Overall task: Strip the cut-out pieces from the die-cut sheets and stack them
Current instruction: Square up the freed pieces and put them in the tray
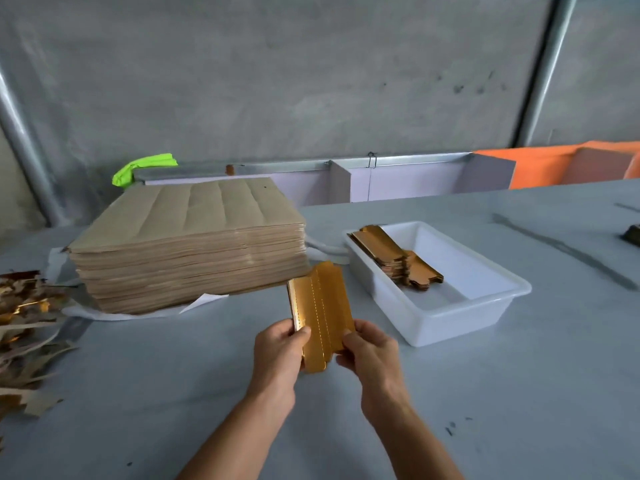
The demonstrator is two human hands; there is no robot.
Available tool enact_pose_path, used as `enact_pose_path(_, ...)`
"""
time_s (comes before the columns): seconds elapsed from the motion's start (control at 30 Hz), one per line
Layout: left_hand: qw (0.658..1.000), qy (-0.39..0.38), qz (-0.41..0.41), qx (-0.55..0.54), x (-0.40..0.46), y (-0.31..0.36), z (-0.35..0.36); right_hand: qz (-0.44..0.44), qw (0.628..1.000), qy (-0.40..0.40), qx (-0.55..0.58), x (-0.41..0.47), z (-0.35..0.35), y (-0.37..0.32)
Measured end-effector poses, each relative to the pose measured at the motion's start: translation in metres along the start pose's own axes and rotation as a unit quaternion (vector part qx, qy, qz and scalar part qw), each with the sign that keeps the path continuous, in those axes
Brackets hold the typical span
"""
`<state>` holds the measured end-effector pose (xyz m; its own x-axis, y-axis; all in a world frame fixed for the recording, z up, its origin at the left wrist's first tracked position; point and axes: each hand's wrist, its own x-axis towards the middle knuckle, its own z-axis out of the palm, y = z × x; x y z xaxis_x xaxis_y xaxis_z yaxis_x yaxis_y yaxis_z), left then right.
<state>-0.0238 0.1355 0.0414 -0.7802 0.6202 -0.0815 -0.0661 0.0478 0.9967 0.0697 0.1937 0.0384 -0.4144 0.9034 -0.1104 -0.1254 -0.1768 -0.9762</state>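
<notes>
Presently, left hand (277, 344) and right hand (372, 351) each grip one side of the gold cut-out pieces (320, 306), fingers curled, above the tabletop's (519, 393) near edge.

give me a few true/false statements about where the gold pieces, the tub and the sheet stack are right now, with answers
1. Both hands hold a small bundle of gold pieces above the table. True: the left hand and the right hand each grip its lower end.
2. The white tub has nothing in it. False: a stack of gold pieces lies along its left side.
3. The tall stack of brown sheets stands left of the tub. True.
4. The trimmed scrap is piled inside the tub. False: it lies at the table's left edge.
5. The held bundle rests on the sheet stack. False: it is held in front of the stack, apart from it.
</notes>
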Motion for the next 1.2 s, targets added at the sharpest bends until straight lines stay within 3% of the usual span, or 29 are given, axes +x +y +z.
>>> enact_pose_path(0.23,0.999,0.024,0.018,-0.021,0.018,0.023,0.085,-0.033,0.997,0.074,-0.005,0.043,-0.053,-0.043)
enact_pose_path(0.37,0.996,-0.027,0.091,0.002,0.034,0.036,0.136,-0.060,0.989,0.133,-0.029,0.077,-0.089,-0.071)
enact_pose_path(0.53,0.972,-0.102,0.184,0.106,0.054,0.036,0.184,-0.060,0.971,0.212,-0.092,0.131,-0.125,-0.091)
enact_pose_path(0.63,0.935,-0.146,0.245,0.209,0.066,0.034,0.198,-0.058,0.959,0.249,-0.123,0.160,-0.138,-0.095)
enact_pose_path(0.73,0.872,-0.175,0.311,0.334,0.076,0.031,0.205,-0.057,0.941,0.292,-0.163,0.187,-0.149,-0.095)
enact_pose_path(0.87,0.771,-0.160,0.373,0.491,0.092,0.030,0.206,-0.041,0.917,0.322,-0.231,0.215,-0.154,-0.093)
enact_pose_path(0.93,0.741,-0.150,0.368,0.541,0.100,0.030,0.204,-0.039,0.911,0.318,-0.261,0.227,-0.152,-0.090)
enact_pose_path(1.07,0.733,-0.152,0.347,0.566,0.110,0.025,0.203,-0.035,0.904,0.296,-0.306,0.248,-0.144,-0.085)
enact_pose_path(1.2,0.757,-0.140,0.343,0.537,0.113,0.021,0.204,-0.032,0.901,0.271,-0.337,0.268,-0.137,-0.080)
